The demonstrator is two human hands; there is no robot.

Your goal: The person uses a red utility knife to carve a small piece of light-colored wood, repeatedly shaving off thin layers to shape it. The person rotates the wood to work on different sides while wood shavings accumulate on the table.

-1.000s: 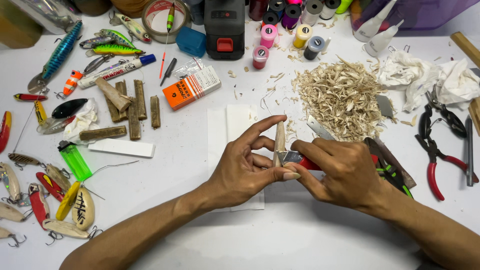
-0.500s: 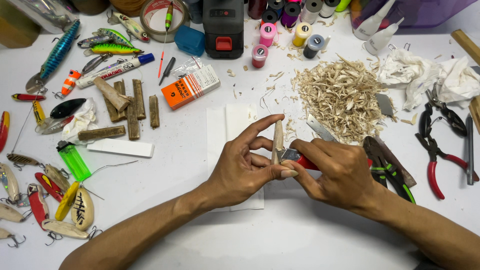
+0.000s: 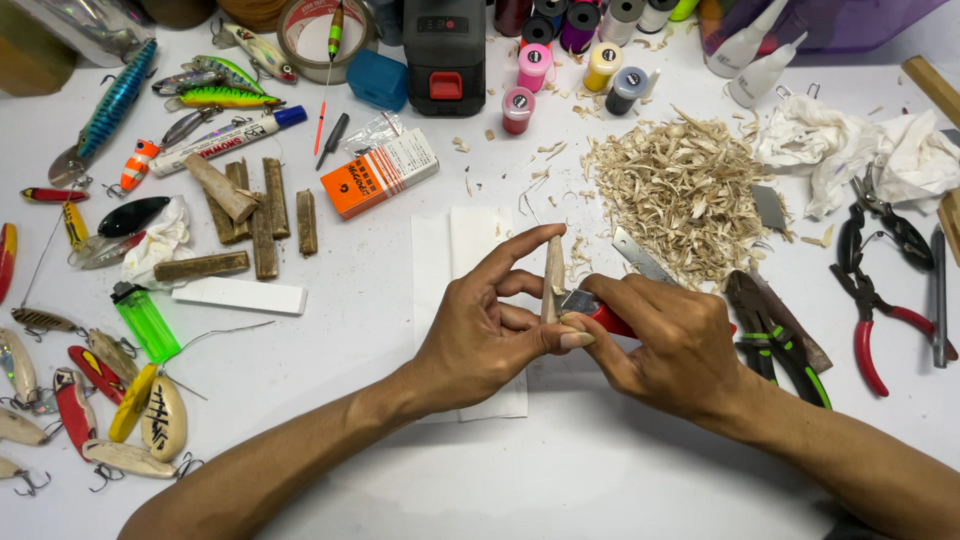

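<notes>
My left hand (image 3: 490,335) pinches a small carved wooden piece (image 3: 553,278) upright between thumb and fingers, over a folded white paper sheet (image 3: 462,250). My right hand (image 3: 665,345) grips a red-handled knife (image 3: 600,312), its blade pressed against the lower side of the wooden piece. The two hands touch at the fingertips near the table's middle. A heap of pale wood shavings (image 3: 680,195) lies just behind them.
Several fishing lures (image 3: 95,390) line the left edge, with a green lighter (image 3: 142,320), wooden sticks (image 3: 250,215) and an orange box (image 3: 380,172). Pliers (image 3: 880,300), green-handled cutters (image 3: 780,335) and crumpled tissue (image 3: 860,150) sit right. Paint pots (image 3: 560,60) and a black battery block (image 3: 444,50) stand at the back.
Both hands stay almost in place; the knife has shifted slightly along the wooden piece, which stays upright in my left fingers.
</notes>
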